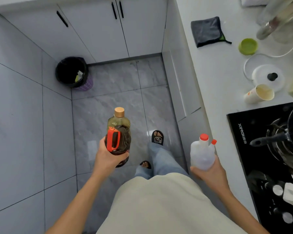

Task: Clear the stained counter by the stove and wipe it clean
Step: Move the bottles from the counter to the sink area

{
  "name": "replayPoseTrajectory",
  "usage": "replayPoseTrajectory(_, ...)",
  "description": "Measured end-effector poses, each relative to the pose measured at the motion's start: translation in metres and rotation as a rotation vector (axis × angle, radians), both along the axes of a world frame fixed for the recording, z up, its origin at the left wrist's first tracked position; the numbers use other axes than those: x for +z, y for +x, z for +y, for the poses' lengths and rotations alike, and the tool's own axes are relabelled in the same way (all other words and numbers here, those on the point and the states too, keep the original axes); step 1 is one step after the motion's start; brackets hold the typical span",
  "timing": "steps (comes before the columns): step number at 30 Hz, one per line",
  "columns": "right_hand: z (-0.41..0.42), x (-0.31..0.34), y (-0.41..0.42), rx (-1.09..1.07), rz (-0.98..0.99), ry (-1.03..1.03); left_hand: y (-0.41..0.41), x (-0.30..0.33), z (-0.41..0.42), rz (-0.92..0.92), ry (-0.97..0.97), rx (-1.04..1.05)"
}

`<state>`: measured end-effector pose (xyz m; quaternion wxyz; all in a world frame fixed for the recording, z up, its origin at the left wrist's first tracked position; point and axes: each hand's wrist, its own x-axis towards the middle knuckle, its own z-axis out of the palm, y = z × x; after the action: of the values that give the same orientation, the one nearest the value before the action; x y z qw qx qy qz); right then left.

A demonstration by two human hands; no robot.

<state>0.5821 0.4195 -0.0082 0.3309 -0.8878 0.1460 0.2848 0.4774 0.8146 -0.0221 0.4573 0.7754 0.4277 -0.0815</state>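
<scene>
My left hand (108, 156) grips a large dark-liquid bottle (119, 132) with an orange handle and a tan cap, held over the floor. My right hand (210, 171) holds a clear plastic bottle (202, 154) with red caps, close to the counter's edge. The white counter (215, 78) runs along the right side. On it lie a folded dark grey cloth (206, 31), a green lid (247, 46), a tipped paper cup (259, 94) and a white lid with a black knob (267, 76). The black stove (254, 149) sits nearer to me, with a dark pan on it.
A black-lined bin (71, 71) stands in the floor's far left corner by the white cabinets (98, 31). Glass jars (277, 19) and a white cable lie at the counter's far right. My feet in black slippers stand on the grey tiled floor (118, 92).
</scene>
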Motion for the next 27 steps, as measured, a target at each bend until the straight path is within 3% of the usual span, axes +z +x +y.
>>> replayPoseTrajectory(5,0.023,-0.002,0.074,0.025,0.069,-0.024,0.075,0.004,0.016,-0.002,0.012,-0.009)
replayPoseTrajectory(19,0.183,0.03,0.304,0.092,-0.132,0.14,0.144,0.009,0.107,0.104,0.008,0.074)
replayPoseTrajectory(27,0.252,0.039,0.38,0.058,-0.156,0.139,0.235,0.004,0.19,0.139,-0.018,0.058)
